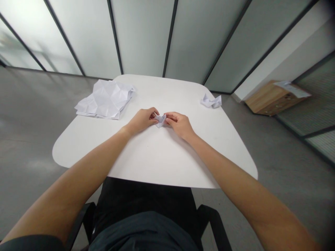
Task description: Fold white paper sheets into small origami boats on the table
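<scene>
A small piece of folded white paper (160, 121) is held between both my hands, over the middle of the white table (162, 157). My left hand (144, 120) pinches its left side between thumb and fingers. On the right side, the thumb and fingertips of my right hand (179, 123) close on it too. Its upper edge rises to points at both sides and its lower part narrows to a tip. The parts under my fingertips are hidden.
Creased white paper sheets (106, 99) lie stacked at the table's far left, overhanging its edge. Another folded paper piece (211, 101) sits near the right edge. Frosted glass panels (141, 35) stand behind the table, and a wooden cabinet (274, 97) is on the floor to the right.
</scene>
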The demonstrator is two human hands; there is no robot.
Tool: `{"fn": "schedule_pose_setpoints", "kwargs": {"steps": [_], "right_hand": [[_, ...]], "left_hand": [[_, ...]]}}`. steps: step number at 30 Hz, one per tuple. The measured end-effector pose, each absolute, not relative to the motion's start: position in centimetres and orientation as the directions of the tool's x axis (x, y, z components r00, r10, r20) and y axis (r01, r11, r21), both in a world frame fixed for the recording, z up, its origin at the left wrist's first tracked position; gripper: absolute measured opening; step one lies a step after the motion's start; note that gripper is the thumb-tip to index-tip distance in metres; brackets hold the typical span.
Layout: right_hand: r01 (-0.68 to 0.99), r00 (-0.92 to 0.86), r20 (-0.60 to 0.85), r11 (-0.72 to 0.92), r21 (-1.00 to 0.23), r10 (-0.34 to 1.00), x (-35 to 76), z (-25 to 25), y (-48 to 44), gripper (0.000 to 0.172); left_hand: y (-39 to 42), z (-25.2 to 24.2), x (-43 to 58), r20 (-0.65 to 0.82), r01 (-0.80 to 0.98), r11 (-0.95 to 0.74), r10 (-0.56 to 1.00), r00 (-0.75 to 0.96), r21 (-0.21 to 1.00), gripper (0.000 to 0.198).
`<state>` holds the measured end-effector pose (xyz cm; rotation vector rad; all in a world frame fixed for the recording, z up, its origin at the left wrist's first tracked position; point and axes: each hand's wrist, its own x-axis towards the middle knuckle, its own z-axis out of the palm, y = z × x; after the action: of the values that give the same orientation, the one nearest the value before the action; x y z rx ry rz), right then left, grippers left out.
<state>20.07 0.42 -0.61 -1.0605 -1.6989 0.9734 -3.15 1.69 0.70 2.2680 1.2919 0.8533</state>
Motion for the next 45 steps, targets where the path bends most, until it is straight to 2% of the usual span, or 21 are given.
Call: {"fn": "schedule_pose_setpoints", "kwargs": {"steps": [3,7,13,16,19,23,27,33,37,42,45], "right_hand": [[0.330,-0.249,0.297,0.369,-0.869,0.922,20.1,-0.8,0.9,0.020],[0.483,-0.273,0.366,0.456,-0.748,0.890,20.2,-0.5,1.2,0.018],[0.547,-0.309,0.372,0.483,-0.684,0.875,20.6,-0.2,0.9,0.013],[0.586,-0.335,0.370,0.499,-0.638,0.866,20.6,0.0,0.6,0.009],[0.675,-0.369,0.368,0.518,-0.525,0.853,20.3,0.4,0.3,0.007],[0.755,-0.427,0.355,0.544,-0.366,0.832,19.6,0.9,0.0,0.014],[0.770,-0.460,0.346,0.561,-0.302,0.818,19.4,0.8,-0.3,0.019],[0.752,-0.530,0.336,0.615,-0.237,0.778,19.7,0.4,-0.2,0.031],[0.733,-0.588,0.331,0.660,-0.168,0.738,19.4,0.4,0.1,0.031],[0.770,-0.584,0.317,0.634,-0.076,0.748,18.5,0.5,-0.5,0.031],[0.788,-0.566,0.318,0.612,-0.060,0.760,18.3,0.7,-0.9,0.030]], "left_hand": [[1.5,0.8,-3.0,0.289,0.594,-0.475,0.876,0.386,0.649,0.034],[1.4,1.0,-2.9,0.280,0.607,-0.463,0.883,0.376,0.645,0.031],[1.5,1.0,-2.9,0.299,0.638,-0.471,0.881,0.366,0.609,0.019],[1.4,0.9,-2.9,0.311,0.649,-0.483,0.875,0.370,0.588,0.021],[1.3,0.8,-2.8,0.331,0.642,-0.510,0.860,0.389,0.573,0.020],[1.1,1.0,-2.7,0.346,0.653,-0.525,0.851,0.396,0.545,0.016],[0.8,1.2,-2.6,0.348,0.635,-0.544,0.839,0.418,0.549,0.013],[0.7,1.2,-2.5,0.385,0.654,-0.562,0.826,0.412,0.507,0.018],[1.0,1.2,-2.5,0.372,0.665,-0.556,0.831,0.415,0.499,0.014],[1.4,1.1,-2.4,0.370,0.703,-0.579,0.812,0.451,0.413,0.015],[1.5,0.9,-2.3,0.374,0.694,-0.592,0.803,0.465,0.409,0.015]]}}
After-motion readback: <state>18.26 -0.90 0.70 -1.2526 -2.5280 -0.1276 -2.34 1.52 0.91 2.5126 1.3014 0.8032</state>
